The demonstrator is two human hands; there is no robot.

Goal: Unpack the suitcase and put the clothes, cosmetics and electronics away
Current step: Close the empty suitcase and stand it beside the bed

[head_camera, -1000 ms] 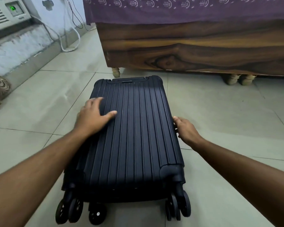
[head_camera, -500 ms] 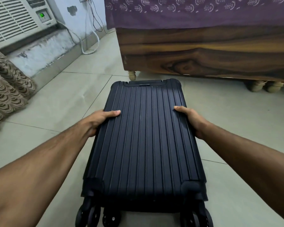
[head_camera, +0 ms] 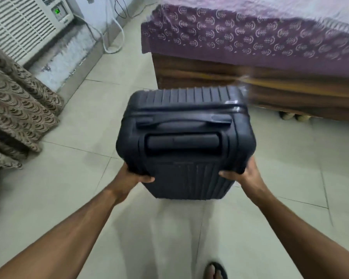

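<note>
A dark navy ribbed hard-shell suitcase [head_camera: 186, 141] is closed and held up off the tiled floor, its top end with the carry handle and the retracted pull handle facing me. My left hand [head_camera: 133, 178] grips its lower left side, thumb on the near face. My right hand [head_camera: 242, 176] grips its lower right side the same way. The wheels are hidden on the far end. The view is motion-blurred.
A wooden bed [head_camera: 270, 85] with a purple patterned sheet [head_camera: 250, 39] stands right behind the suitcase. A window air conditioner [head_camera: 22, 23] and white cables sit at the back left. A brown patterned curtain [head_camera: 14, 109] hangs at left. My sandalled foot [head_camera: 216, 270] shows at the bottom.
The suitcase lay flat on the floor with my hands at its sides. Both hands have lifted it off the floor and tipped it so its handle end faces me.
</note>
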